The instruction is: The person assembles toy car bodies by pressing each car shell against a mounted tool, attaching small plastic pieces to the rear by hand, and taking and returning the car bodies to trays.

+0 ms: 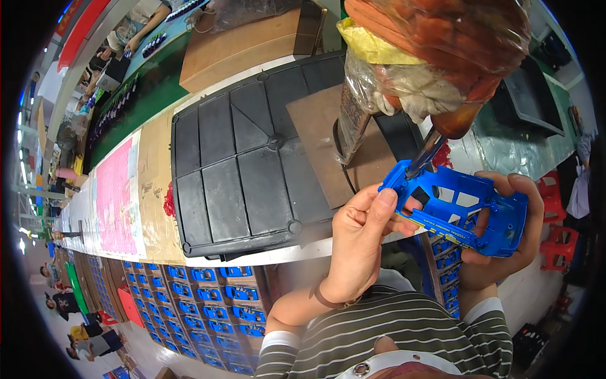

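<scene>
A blue plastic toy car body shell [505, 228], hollow side up with window openings, is held up between my hands over the table's near edge. My left hand [361, 235] pinches its left end between thumb and fingers. Wrapped round the other end is my right hand [527, 252], one finger showing through an opening. The tip of a slanting metal rod [430, 151] meets or nearly meets the inside of the shell near my left thumb; contact is hard to tell. Above the rod hangs a bulky bundle of orange and white cloth [435, 54] under clear plastic.
A large ribbed black plastic bin [233, 167] lies on the table, with a brown board [312, 136] and metal post on it. Trays of blue car shells [202, 294] stand below at left. Red stools [558, 246] are at right. Other people work at far left.
</scene>
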A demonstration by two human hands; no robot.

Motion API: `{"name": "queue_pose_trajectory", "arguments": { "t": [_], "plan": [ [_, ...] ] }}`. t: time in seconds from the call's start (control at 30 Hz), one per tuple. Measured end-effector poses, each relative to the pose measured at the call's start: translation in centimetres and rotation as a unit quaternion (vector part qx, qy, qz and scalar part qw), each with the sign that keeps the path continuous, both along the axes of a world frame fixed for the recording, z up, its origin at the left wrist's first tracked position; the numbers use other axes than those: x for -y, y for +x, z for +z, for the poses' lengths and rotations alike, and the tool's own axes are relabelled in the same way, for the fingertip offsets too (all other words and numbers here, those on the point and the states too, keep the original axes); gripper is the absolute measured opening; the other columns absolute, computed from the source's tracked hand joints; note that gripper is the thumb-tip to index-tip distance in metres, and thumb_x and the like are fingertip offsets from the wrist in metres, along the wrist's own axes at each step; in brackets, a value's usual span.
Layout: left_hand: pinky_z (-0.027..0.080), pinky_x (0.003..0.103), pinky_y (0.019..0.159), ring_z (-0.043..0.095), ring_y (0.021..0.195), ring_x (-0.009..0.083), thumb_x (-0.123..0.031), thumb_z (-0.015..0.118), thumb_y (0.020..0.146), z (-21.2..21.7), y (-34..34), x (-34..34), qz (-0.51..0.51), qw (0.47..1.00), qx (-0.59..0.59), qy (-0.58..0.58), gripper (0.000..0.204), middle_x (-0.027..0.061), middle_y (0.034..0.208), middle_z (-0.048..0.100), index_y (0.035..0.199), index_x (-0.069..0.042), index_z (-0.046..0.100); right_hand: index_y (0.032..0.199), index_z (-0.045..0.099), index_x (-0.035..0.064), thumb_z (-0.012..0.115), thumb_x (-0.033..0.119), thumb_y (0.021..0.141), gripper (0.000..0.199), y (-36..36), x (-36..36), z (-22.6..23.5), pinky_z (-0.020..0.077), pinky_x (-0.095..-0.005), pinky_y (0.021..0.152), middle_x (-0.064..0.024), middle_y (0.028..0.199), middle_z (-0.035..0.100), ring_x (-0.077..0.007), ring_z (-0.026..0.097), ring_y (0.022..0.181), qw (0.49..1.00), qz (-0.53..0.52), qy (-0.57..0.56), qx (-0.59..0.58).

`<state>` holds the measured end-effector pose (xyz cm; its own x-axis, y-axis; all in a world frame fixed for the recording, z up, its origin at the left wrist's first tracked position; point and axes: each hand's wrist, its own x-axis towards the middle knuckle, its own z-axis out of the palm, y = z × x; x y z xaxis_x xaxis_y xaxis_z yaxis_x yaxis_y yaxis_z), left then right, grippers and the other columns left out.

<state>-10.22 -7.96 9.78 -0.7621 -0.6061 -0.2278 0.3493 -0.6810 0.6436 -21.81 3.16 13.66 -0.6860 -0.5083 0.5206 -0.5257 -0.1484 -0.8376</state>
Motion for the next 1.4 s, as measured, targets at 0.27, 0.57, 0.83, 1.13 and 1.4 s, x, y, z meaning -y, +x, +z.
{"name": "queue_pose_trajectory", "arguments": {
  "t": [0.27, 0.57, 0.83, 1.13, 1.4],
  "plan": [
    [0.05, 0.024, 0.065, 0.06, 0.068, 0.0116, -0.026, 0.054, 0.091, -0.1, 0.1, 0.0, -0.001, 1.0, -0.004, 0.006, 0.032, 0.0118, 0.091, 0.064, 0.107, 0.001, 0.057, 0.116, 0.04, -0.0024, 0.089, 0.04, 0.043, 0.098, 0.4, 0.4, -0.1, 0.0474, -0.0368, 0.085, -0.0231, 0.099, 0.059, -0.0286, 0.06, 0.094, 1.0, -0.016, -0.01, 0.022],
    [0.049, 0.024, 0.066, 0.06, 0.068, 0.0112, -0.027, 0.053, 0.091, 0.3, -0.1, 0.1, -0.016, 1.0, -0.007, 0.02, 0.033, 0.0114, 0.091, 0.064, 0.108, 0.001, 0.056, 0.117, 0.04, -0.0022, 0.088, 0.041, 0.043, 0.099, 0.5, 0.2, 0.6, 0.0478, -0.0368, 0.084, -0.0238, 0.099, 0.059, -0.0287, 0.06, 0.093, 0.999, -0.031, -0.006, 0.026],
    [0.046, 0.023, 0.064, 0.057, 0.074, 0.011, -0.041, 0.046, 0.092, 0.5, 0.1, 0.3, -0.024, 0.999, 0.03, -0.032, 0.042, 0.0085, 0.088, 0.063, 0.098, 0.0, 0.057, 0.116, 0.04, -0.0017, 0.088, 0.041, 0.043, 0.097, 0.8, 0.7, 0.3, 0.049, -0.0376, 0.083, -0.0241, 0.099, 0.059, -0.0298, 0.061, 0.093, 0.999, -0.026, -0.017, 0.032],
    [0.044, 0.021, 0.057, 0.059, 0.074, 0.0116, -0.044, 0.048, 0.09, 0.7, 0.2, 0.7, -0.036, 0.997, 0.053, -0.047, 0.045, 0.0085, 0.087, 0.064, 0.1, 0.0, 0.056, 0.116, 0.038, 0.0002, 0.087, 0.039, 0.044, 0.096, 0.5, 0.4, 0.1, 0.0495, -0.038, 0.083, -0.0255, 0.101, 0.058, -0.0307, 0.061, 0.094, 1.0, -0.008, -0.004, 0.008],
    [0.044, 0.022, 0.056, 0.058, 0.072, 0.0118, -0.044, 0.047, 0.091, 0.5, 0.0, 1.0, -0.035, 0.997, 0.049, -0.057, 0.047, 0.0092, 0.087, 0.063, 0.101, 0.001, 0.056, 0.117, 0.037, 0.0004, 0.089, 0.035, 0.04, 0.099, 0.6, 1.0, 0.0, 0.0488, -0.0379, 0.084, -0.0267, 0.101, 0.058, -0.0312, 0.06, 0.095, 0.999, -0.023, -0.025, 0.023]
  ]
}}
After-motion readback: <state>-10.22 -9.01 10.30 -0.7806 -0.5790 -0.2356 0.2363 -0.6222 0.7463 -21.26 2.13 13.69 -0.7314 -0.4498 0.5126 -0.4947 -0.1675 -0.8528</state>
